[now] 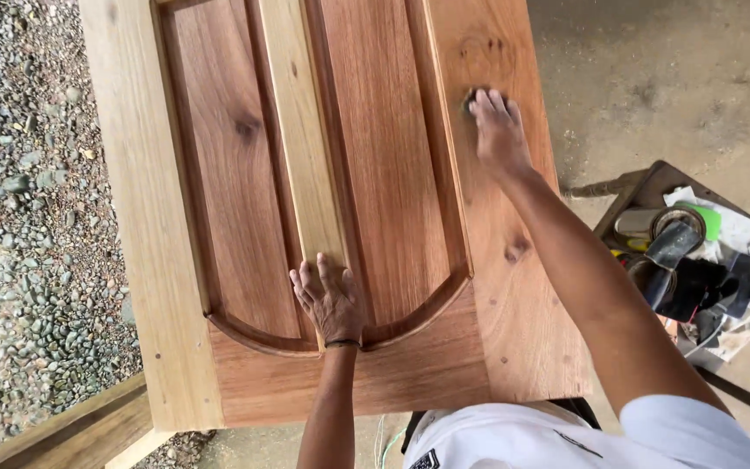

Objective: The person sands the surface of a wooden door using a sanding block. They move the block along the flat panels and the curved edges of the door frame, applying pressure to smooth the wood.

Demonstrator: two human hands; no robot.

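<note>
A wooden panelled door (410,365) lies flat before me, reddish-brown panels between pale stiles. My left hand (330,300) rests flat, fingers spread, on the lower end of the pale centre strip (301,130). My right hand (498,130) reaches out over the right stile and presses a small dark pad (470,95), mostly hidden under the fingers, against the wood near a knot.
Gravel (19,217) covers the ground to the left. At the right, on a concrete floor (679,78), a low tray (653,178) holds cans, a dark rag, a green lid and crumpled paper. A timber beam (80,430) sits at the lower left.
</note>
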